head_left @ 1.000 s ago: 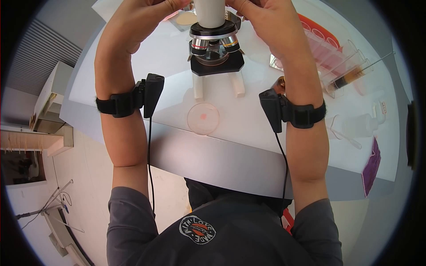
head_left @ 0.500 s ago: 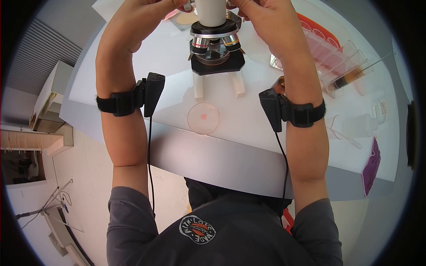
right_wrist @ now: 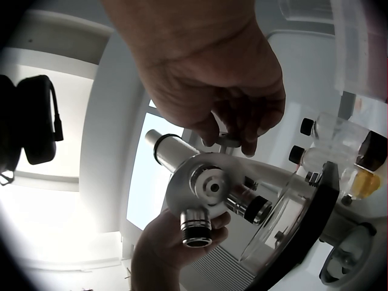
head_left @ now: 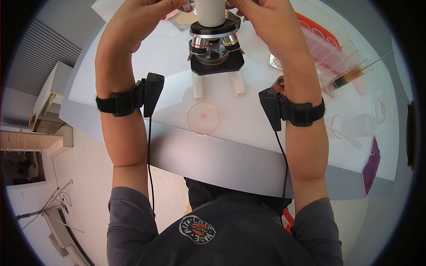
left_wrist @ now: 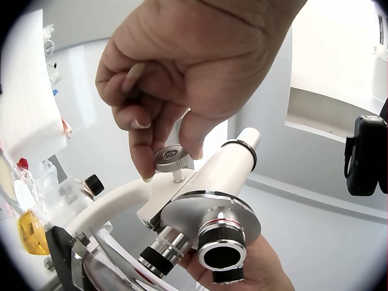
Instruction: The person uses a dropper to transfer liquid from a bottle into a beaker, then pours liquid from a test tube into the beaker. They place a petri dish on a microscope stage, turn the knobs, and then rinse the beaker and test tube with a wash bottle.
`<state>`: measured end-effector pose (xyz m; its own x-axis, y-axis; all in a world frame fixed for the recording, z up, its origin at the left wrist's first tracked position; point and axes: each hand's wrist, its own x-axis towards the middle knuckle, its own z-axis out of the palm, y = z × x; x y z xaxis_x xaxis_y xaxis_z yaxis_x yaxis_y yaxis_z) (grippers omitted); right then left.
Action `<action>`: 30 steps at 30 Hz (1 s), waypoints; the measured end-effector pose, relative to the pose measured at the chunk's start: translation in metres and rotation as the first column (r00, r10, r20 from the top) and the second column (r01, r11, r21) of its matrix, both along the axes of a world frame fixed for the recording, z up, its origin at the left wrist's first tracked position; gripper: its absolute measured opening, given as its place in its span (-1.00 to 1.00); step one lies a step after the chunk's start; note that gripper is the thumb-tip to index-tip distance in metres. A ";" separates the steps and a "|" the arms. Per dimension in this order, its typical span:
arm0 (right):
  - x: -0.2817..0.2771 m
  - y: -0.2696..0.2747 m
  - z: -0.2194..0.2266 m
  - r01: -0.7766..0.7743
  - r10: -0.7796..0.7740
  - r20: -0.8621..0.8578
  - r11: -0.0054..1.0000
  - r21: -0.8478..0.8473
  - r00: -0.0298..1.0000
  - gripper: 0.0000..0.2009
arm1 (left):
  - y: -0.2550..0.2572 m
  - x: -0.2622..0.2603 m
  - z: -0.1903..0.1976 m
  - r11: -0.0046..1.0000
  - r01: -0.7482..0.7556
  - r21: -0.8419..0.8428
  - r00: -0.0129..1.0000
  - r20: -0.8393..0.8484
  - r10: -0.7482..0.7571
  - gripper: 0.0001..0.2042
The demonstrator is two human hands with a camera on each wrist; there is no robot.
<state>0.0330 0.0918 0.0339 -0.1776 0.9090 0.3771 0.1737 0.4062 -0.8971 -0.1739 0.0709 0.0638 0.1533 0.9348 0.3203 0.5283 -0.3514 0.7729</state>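
Note:
A white and black microscope (head_left: 211, 20) stands in front of me, with silver objective lenses (head_left: 230, 41) over its black stage (head_left: 217, 66). My left hand (head_left: 146, 17) pinches a ribbed silver focus knob (left_wrist: 171, 156) between thumb and fingers, as the left wrist view shows. On the opposite side, my right hand (head_left: 270, 22) pinches the other knob (right_wrist: 227, 140), mostly covered by its fingers. Both hands' fingertips reach the top edge of the head view. The eyepiece tube (left_wrist: 227, 167) slants up between the hands.
Nearer me lies a round clear dish (head_left: 203, 126) with a pink spot. To the right are a pink test tube rack (head_left: 326, 53), a glass vessel with brown contents (head_left: 348, 77), a clear plastic bottle (head_left: 357, 126) and a purple cloth (head_left: 371, 168) by the table edge.
The left fingers have shifted slightly on their knob, and its silver edge now shows beside the tube. The right fingers have moved a little too. The microscope and dish stay in place.

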 end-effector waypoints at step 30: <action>0.001 -0.015 0.016 0.037 -0.035 0.034 0.998 -0.046 0.999 -0.66 | 0.008 -0.006 -0.003 0.992 0.126 0.005 0.980 0.158 -0.125 -0.69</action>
